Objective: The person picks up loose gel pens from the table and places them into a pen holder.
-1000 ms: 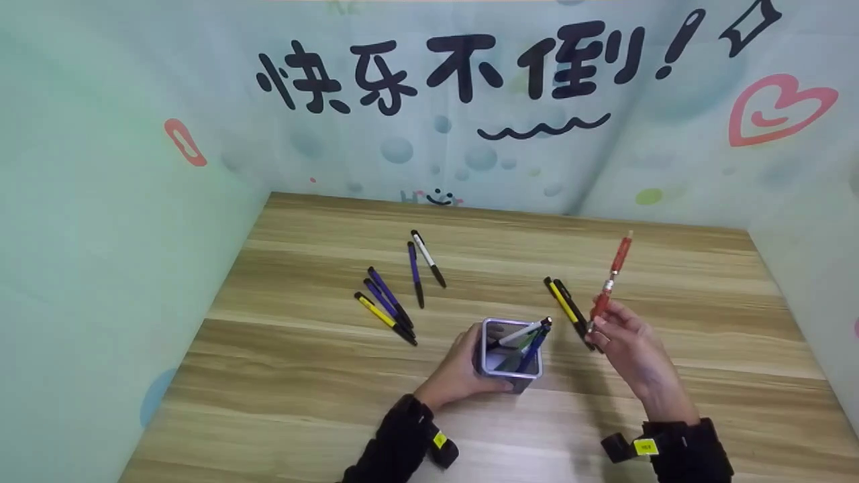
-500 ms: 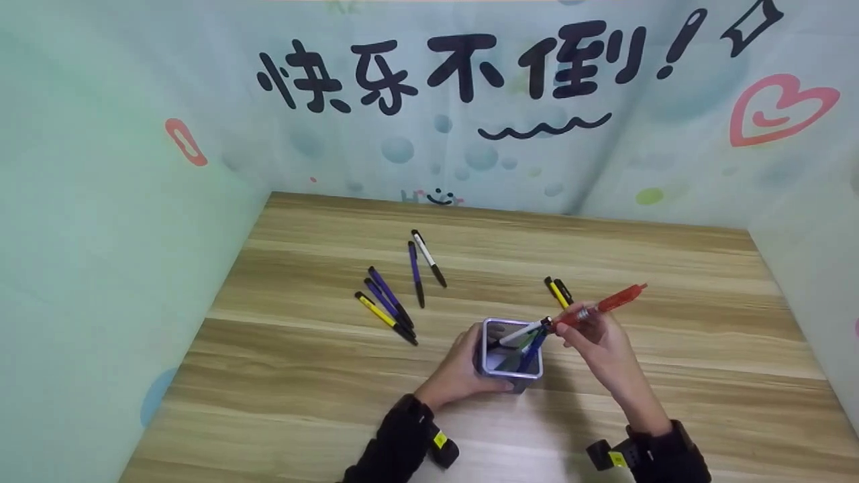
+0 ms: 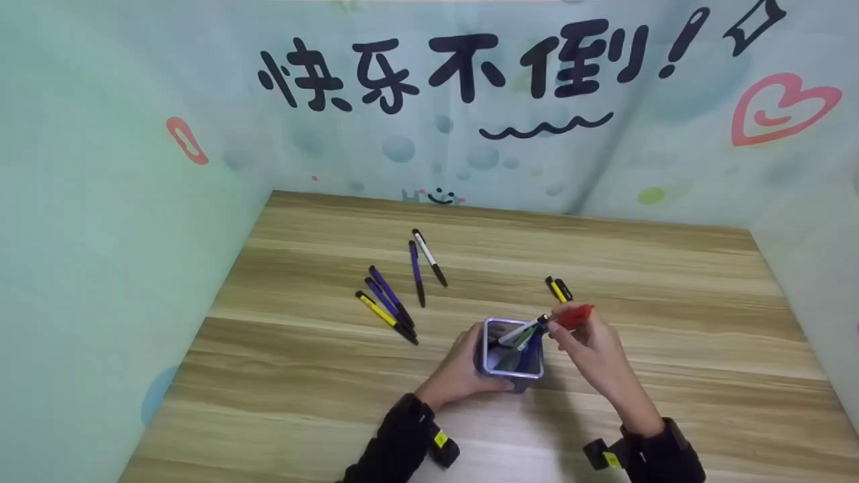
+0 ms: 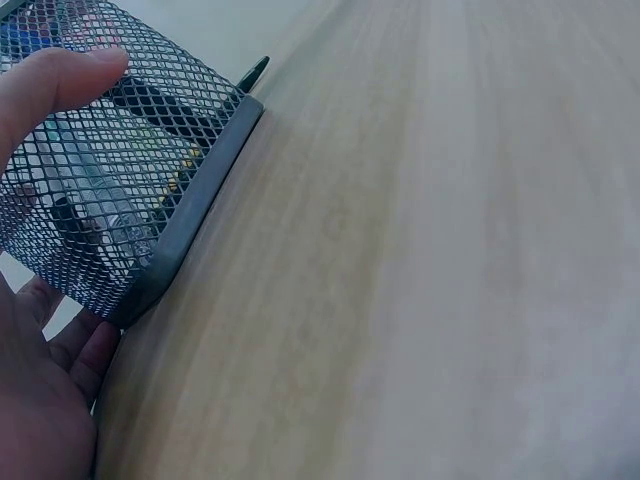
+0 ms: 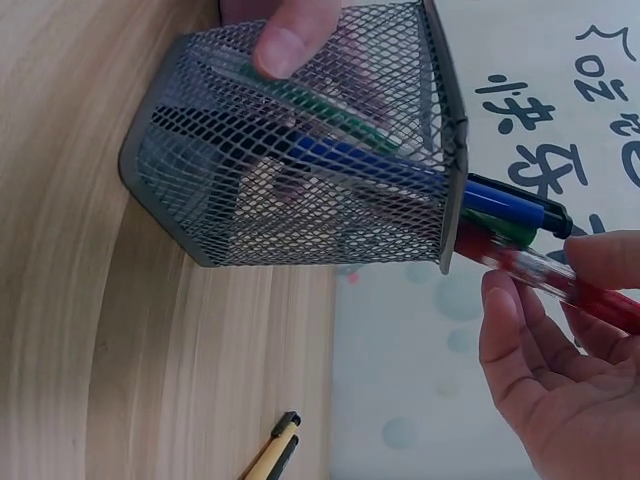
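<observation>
My left hand (image 3: 456, 372) grips the side of a square mesh pen holder (image 5: 330, 245), which stands on the table. A white pen (image 3: 520, 331), a blue pen (image 5: 505, 205) and a green pen (image 5: 500, 232) lean inside it, tops above the rim. With thumb and fingers my right hand (image 3: 597, 352) pinches a red pen (image 5: 600, 305) at the holder's right side. In the right wrist view the red pen slants, its lower end inside the opening. The left thumb lies along the mesh in the left wrist view.
Left of the holder lie a yellow pen (image 3: 379, 310), several purple pens (image 3: 417, 272) and a white-and-black pen (image 3: 431, 258). Beyond my right hand, another yellow pen (image 3: 556, 290) and a black pen (image 3: 565, 290) are partly hidden. A printed cloth backdrop (image 3: 376, 161) borders the table.
The right hand has moved left to the holder, tipping the red pen from upright to slanted and sliding its lower end in. My left hand and the holder have stayed put.
</observation>
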Demonstrator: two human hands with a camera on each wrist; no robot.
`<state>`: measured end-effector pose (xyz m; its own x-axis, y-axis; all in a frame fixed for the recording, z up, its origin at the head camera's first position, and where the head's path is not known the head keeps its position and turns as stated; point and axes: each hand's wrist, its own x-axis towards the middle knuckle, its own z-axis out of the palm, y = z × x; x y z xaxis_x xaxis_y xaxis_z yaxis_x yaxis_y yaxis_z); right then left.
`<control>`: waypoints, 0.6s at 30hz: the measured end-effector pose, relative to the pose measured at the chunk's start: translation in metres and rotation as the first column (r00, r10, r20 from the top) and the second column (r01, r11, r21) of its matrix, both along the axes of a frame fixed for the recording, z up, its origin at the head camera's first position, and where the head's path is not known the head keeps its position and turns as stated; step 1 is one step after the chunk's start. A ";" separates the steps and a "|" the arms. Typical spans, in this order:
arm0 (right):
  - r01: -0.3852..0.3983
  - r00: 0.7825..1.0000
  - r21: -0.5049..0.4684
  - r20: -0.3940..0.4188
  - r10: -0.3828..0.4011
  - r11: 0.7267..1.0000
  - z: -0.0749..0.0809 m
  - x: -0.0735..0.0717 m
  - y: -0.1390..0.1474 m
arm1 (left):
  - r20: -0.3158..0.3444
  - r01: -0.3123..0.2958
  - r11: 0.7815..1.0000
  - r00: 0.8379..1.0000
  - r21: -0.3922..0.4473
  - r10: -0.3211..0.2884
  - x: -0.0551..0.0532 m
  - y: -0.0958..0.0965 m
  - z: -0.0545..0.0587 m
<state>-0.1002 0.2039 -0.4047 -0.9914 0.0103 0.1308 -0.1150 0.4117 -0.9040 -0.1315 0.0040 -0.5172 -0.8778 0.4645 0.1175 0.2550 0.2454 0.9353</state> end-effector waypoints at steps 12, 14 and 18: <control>-0.011 1.000 0.031 -0.004 0.012 0.999 -0.002 0.000 0.001 | 0.040 -0.006 1.000 0.999 0.004 0.006 0.000 0.000 0.000; -0.007 1.000 0.029 0.007 0.007 1.000 -0.002 -0.001 0.002 | 0.037 -0.003 1.000 0.999 0.011 0.003 0.000 0.000 -0.001; 0.018 0.999 0.049 0.036 -0.019 0.999 -0.005 -0.004 0.007 | 0.037 -0.004 1.000 0.999 0.004 0.003 0.000 0.000 -0.001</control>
<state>-0.1047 0.2112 -0.4099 -0.9952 0.0231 0.0955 -0.0744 0.4574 -0.8861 -0.1310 0.0042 -0.5179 -0.8832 0.4610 0.0868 0.2192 0.2420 0.9452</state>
